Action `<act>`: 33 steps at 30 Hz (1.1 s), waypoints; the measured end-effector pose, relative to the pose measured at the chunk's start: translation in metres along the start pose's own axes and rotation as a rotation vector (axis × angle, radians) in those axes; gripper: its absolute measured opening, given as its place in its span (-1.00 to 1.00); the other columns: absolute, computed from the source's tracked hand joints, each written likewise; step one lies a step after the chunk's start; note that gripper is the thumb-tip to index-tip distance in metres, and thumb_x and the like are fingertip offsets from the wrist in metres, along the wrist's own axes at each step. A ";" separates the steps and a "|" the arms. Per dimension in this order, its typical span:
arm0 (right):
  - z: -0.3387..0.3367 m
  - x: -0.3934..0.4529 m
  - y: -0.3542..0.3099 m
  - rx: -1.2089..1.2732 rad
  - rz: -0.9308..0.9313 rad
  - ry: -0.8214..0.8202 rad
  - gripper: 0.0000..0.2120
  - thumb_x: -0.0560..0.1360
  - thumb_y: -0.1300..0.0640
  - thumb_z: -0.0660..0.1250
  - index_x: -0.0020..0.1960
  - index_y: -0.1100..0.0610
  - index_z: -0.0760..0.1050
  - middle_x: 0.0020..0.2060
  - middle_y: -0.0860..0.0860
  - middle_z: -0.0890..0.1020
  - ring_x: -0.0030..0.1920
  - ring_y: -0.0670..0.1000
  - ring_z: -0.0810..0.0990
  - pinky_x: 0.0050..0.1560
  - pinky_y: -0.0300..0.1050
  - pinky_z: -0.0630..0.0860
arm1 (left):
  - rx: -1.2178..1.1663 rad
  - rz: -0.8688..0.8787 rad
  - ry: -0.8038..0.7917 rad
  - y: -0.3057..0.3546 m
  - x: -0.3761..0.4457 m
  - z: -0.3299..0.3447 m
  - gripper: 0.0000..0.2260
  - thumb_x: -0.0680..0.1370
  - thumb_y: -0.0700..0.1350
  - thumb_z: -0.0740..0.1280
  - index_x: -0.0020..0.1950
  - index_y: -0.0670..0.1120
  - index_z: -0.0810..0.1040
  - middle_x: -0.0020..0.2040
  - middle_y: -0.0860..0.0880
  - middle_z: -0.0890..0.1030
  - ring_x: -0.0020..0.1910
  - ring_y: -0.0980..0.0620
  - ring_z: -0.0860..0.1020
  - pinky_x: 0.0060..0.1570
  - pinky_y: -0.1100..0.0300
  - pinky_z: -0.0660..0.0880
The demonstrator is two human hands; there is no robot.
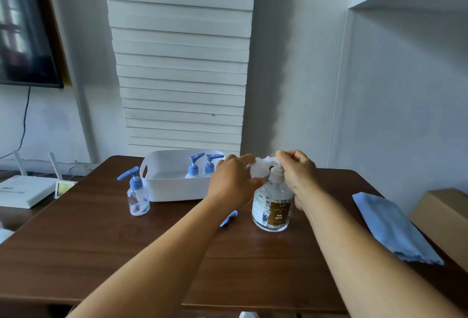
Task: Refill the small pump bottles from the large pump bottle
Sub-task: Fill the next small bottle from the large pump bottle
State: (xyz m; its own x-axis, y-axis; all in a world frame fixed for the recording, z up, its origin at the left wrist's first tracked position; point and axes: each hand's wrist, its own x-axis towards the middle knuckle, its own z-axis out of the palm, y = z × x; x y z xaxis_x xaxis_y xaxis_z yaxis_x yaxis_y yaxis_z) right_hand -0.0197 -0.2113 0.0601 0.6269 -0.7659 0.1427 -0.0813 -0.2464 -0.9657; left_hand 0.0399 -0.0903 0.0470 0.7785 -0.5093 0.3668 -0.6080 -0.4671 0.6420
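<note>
Blue pump heads [196, 159]; white basket [174, 188]; brown-labelled clear large bottle [272, 206].

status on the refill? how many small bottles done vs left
Done: hard to tell; fill levels are unreadable. One small pump bottle stands capped on the table beside the white basket. In hand: the left hand holds an uncapped small bottle at the large pump bottle spout, the right hand has its grip on the pump head; a blue pump lies on the table. Left: possibly two basket bottles.

The brown wooden table [106, 262] carries a white basket [174, 189], one small pump bottle [138, 197], the large pump bottle [273, 206] and a blue cloth [390, 229].
</note>
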 end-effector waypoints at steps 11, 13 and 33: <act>0.001 -0.001 -0.002 -0.033 -0.014 0.012 -0.79 0.51 -0.01 0.27 -0.23 0.08 0.44 -0.29 -0.03 0.54 -0.21 -0.01 0.48 -0.34 -0.19 0.35 | 0.001 0.008 0.000 0.000 -0.001 -0.001 -0.58 0.42 0.06 0.40 0.27 0.09 0.47 0.11 -0.01 0.53 0.16 -0.03 0.47 -0.01 0.19 0.41; -0.001 0.000 -0.008 -0.104 -0.024 -0.017 -0.81 0.51 0.00 0.26 -0.22 0.07 0.44 -0.28 -0.02 0.53 -0.23 -0.03 0.46 -0.36 -0.19 0.32 | -0.026 0.002 -0.008 -0.001 -0.002 -0.003 -0.58 0.42 0.05 0.40 0.27 0.08 0.47 0.11 -0.02 0.53 0.15 -0.03 0.47 0.03 0.16 0.44; 0.003 0.000 -0.004 -0.124 -0.042 -0.025 -0.82 0.54 0.00 0.22 -0.13 0.11 0.44 -0.27 -0.02 0.52 -0.27 -0.07 0.43 -0.38 -0.20 0.30 | -0.007 0.013 -0.007 -0.001 -0.002 -0.004 -0.53 0.42 0.05 0.41 0.32 0.05 0.45 0.16 -0.03 0.53 0.18 -0.03 0.48 0.13 0.06 0.48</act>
State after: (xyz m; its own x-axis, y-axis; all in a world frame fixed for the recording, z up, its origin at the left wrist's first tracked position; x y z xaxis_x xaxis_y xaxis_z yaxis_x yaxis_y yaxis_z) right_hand -0.0173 -0.2083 0.0636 0.6511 -0.7384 0.1756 -0.1488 -0.3511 -0.9244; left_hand 0.0394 -0.0860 0.0486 0.7694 -0.5201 0.3708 -0.6171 -0.4555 0.6416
